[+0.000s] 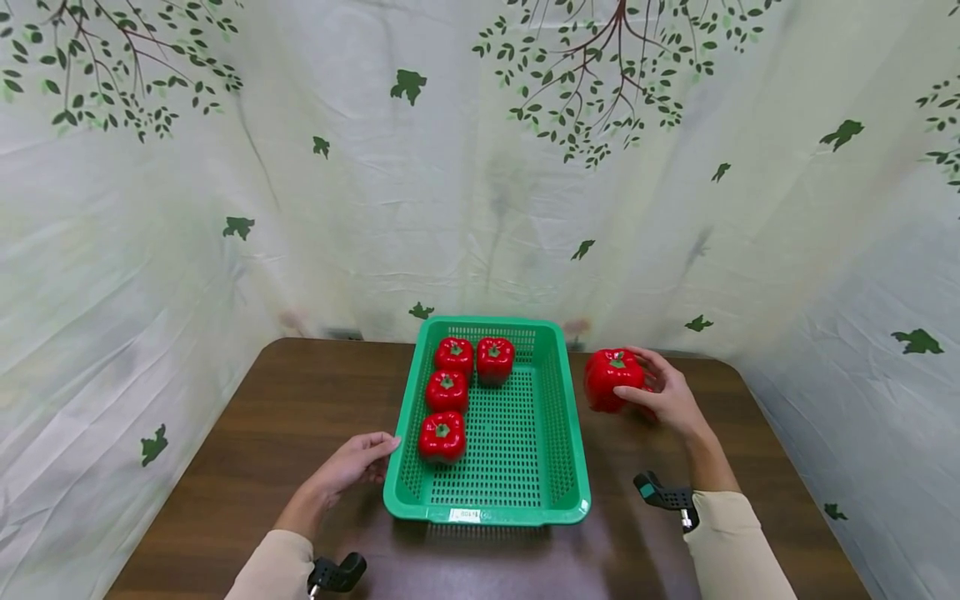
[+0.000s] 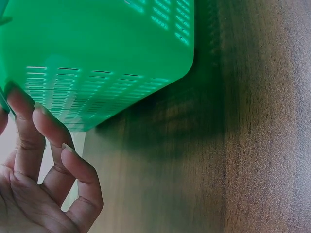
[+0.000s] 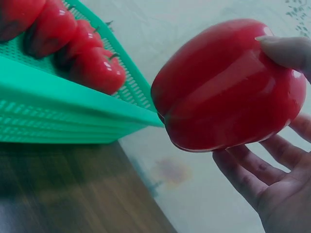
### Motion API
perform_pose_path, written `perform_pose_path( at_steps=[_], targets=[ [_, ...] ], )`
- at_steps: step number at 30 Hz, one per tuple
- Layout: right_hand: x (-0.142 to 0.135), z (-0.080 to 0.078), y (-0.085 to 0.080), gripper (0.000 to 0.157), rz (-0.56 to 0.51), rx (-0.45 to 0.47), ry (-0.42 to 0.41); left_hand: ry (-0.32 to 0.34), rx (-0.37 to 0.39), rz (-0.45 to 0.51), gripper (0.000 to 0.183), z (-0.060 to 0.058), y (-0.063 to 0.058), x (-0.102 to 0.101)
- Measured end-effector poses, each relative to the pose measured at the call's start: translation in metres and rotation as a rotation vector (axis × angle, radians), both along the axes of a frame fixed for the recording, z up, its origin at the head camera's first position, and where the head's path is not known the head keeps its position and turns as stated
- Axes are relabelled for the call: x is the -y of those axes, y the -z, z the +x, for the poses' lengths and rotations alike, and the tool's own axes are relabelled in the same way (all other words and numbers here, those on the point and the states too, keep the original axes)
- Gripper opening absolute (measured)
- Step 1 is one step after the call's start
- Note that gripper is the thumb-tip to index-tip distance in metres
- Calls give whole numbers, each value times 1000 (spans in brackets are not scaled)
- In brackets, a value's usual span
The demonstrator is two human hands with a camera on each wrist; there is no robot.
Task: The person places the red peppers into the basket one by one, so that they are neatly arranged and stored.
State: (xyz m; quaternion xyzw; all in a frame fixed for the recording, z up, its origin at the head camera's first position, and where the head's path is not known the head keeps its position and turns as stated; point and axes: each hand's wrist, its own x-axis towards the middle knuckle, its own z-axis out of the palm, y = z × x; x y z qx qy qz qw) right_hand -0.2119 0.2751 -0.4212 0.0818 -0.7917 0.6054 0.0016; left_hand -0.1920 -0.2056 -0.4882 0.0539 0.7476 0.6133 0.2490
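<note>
A red bell pepper is gripped between the thumb and fingers of my right hand, to the right of a green basket. In the right wrist view this bell pepper is held up off the table, thumb on one side and fingers on the other. My left hand pinches the basket's left rim; in the left wrist view its fingers curl beside the perforated wall. Inside the basket, several red bell peppers stand along the left side and at the back, stems up.
The basket stands on a brown wooden table, its right half showing bare perforated floor. Behind the table hangs a pale curtain with a leaf print. A white label is on the basket's front rim.
</note>
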Motion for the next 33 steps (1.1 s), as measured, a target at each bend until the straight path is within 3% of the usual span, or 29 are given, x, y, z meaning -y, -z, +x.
perform_pose_path(
  at_steps=[10,19,33],
  targets=[
    [23,-13,8,66,-69,27,-26,4,-7,4,44,1,0,0],
    [44,-23,10,69,-26,24,-19,13,-17,1,44,2,0,1],
    [80,-36,13,67,-22,20,-80,4,-4,8,41,2,-1,2]
  ],
)
